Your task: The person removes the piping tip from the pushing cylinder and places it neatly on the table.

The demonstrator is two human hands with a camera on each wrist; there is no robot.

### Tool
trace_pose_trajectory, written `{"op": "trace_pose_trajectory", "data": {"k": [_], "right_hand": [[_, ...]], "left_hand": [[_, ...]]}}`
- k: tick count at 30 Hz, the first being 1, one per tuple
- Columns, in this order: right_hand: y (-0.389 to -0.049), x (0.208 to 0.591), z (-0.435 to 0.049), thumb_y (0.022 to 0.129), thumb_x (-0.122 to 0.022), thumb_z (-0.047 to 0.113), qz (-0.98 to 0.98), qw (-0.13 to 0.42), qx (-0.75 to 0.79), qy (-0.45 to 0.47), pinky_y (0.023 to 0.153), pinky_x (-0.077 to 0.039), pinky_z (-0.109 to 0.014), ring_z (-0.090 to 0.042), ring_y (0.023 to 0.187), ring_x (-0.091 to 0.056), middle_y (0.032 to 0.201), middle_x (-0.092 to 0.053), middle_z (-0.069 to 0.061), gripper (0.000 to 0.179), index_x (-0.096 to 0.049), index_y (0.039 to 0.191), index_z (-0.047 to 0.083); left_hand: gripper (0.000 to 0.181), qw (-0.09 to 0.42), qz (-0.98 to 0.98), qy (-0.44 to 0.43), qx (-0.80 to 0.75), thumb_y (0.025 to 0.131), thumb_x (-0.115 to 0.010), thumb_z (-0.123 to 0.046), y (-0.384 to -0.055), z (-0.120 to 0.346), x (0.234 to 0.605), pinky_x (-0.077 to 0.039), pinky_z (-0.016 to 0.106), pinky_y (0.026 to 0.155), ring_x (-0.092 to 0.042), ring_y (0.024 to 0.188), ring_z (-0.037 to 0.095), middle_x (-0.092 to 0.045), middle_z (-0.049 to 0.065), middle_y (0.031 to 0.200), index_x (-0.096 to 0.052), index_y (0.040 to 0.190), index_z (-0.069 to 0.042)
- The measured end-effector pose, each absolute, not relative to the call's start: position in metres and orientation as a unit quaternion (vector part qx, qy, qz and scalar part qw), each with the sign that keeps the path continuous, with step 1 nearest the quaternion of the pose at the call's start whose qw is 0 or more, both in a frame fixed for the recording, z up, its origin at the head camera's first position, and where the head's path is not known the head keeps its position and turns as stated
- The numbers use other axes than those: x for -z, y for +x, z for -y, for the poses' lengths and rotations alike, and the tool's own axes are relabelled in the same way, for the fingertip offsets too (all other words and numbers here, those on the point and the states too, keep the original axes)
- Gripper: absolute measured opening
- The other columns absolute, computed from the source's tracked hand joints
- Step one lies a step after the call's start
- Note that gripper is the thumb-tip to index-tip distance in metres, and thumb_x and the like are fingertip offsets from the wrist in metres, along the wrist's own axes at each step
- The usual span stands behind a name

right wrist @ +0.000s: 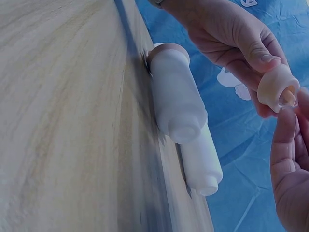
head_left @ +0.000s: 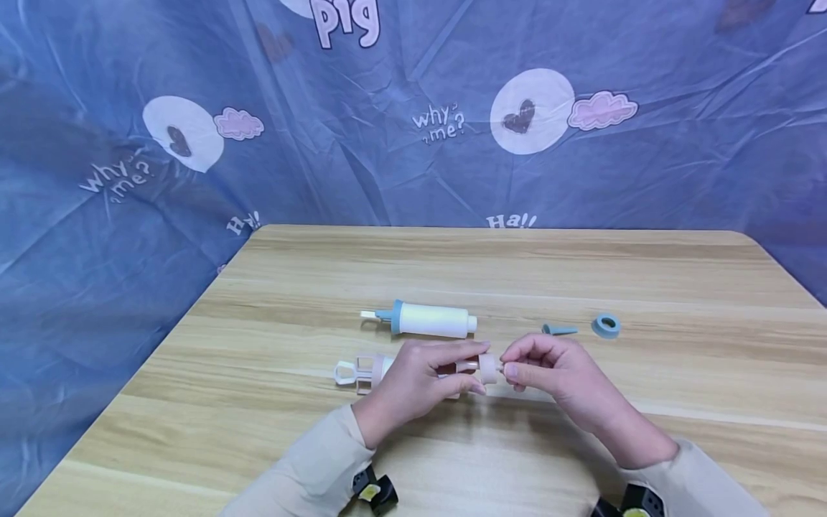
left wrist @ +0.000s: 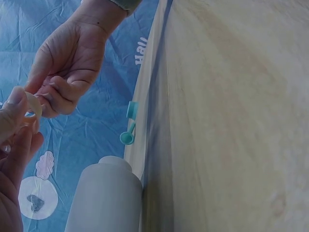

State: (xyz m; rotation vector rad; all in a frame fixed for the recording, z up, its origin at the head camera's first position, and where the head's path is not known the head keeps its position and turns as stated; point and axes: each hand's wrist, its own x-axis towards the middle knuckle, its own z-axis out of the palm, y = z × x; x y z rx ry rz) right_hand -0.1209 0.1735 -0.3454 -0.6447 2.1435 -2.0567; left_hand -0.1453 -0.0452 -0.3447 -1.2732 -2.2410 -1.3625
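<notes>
My left hand (head_left: 416, 377) grips a pale pink ring cap (head_left: 489, 368) between thumb and fingers, above the table. A slim pale nozzle (right wrist: 288, 97) runs through this cap, and my right hand (head_left: 558, 370) pinches its narrow tip at the cap's right side. In the right wrist view the cap's round opening faces the right fingertips. Beneath my left hand lies a white plunger tube with a pink collar and a looped handle (head_left: 346, 373); the hand partly covers it. Behind it lies a second white tube with a blue collar (head_left: 429, 319).
A small blue nozzle (head_left: 559, 329) and a blue ring cap (head_left: 606, 325) lie on the wooden table (head_left: 678, 280), behind my right hand. Blue printed cloth (head_left: 388, 165) hangs behind the table and along its left side. Each forearm wears a black wrist camera.
</notes>
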Motion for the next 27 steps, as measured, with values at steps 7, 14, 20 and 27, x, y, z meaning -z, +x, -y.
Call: {"op": "trace_pose_trajectory", "data": {"k": [7,14,20,27], "right_hand": [[-0.122,0.345,-0.17,0.092,-0.053,0.006,-0.708,0.061,0.684,-0.167,0.074,-0.053,-0.027,-0.012,0.08,-0.063,0.086,-0.065,0.003,0.011,-0.063,0.098,0.008],[-0.117,0.344,-0.162,0.087,-0.061,0.006,-0.727,0.062,0.666,-0.155,0.072,-0.055,-0.032,-0.015,0.08,-0.063,0.089,-0.065,-0.002,0.027,-0.054,0.109,-0.008],[-0.117,0.343,-0.158,0.081,-0.068,0.006,-0.747,0.057,0.649,-0.133,0.07,-0.054,-0.028,-0.015,0.081,-0.063,0.092,-0.065,-0.006,0.035,-0.054,0.112,-0.005],[-0.117,0.345,-0.154,0.08,-0.069,0.007,-0.751,0.052,0.645,-0.131,0.07,-0.053,-0.028,-0.015,0.082,-0.064,0.092,-0.066,-0.007,0.037,-0.055,0.111,-0.006]], "left_hand": [[0.043,0.121,0.763,-0.432,0.466,0.069,-0.078,-0.009,-0.146,0.044,0.344,-0.05,0.012,0.071,-0.067,0.082,0.01,-0.069,0.012,0.103,-0.067,0.11,0.0],[0.044,0.137,0.776,-0.431,0.439,0.07,-0.078,-0.011,-0.145,0.045,0.345,-0.048,0.01,0.073,-0.067,0.084,0.011,-0.069,0.011,0.105,-0.067,0.112,-0.001],[0.044,0.142,0.783,-0.428,0.427,0.071,-0.077,-0.012,-0.145,0.045,0.346,-0.047,0.009,0.073,-0.066,0.084,0.01,-0.069,0.01,0.106,-0.066,0.113,-0.003],[0.042,0.133,0.784,-0.425,0.431,0.074,-0.075,-0.01,-0.146,0.042,0.348,-0.048,0.01,0.075,-0.067,0.089,0.015,-0.068,0.011,0.108,-0.066,0.113,-0.002]]}}
